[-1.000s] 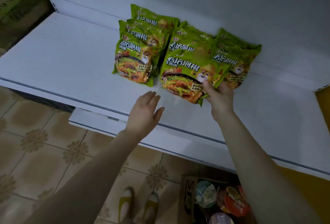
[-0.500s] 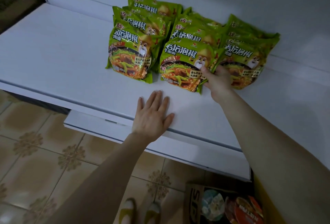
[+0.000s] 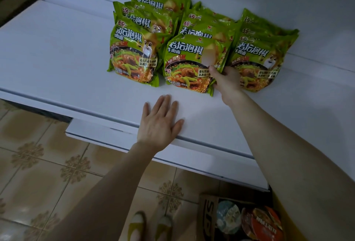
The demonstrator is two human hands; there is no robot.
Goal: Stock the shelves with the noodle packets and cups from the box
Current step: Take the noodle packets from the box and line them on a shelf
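Shelf: is carrying three rows of green noodle packets near its back wall.
Left row of packets: is leaning back in overlapping layers, just beside the middle row.
Left hand: is lying palm down on the shelf's front edge, fingers straight and spread, holding nothing, apart from the packets.
Front middle packet: is lying on the shelf, overlapping the packets behind it.
Right hand: is pinching the front middle packet's lower right corner, thumb on top, fingers curled beneath.
Right row of packets: is lying just beside the right hand, partly hidden by it.
Box: is sitting open on the tiled floor below the shelf.
Cups: are lying inside the box, lids showing.
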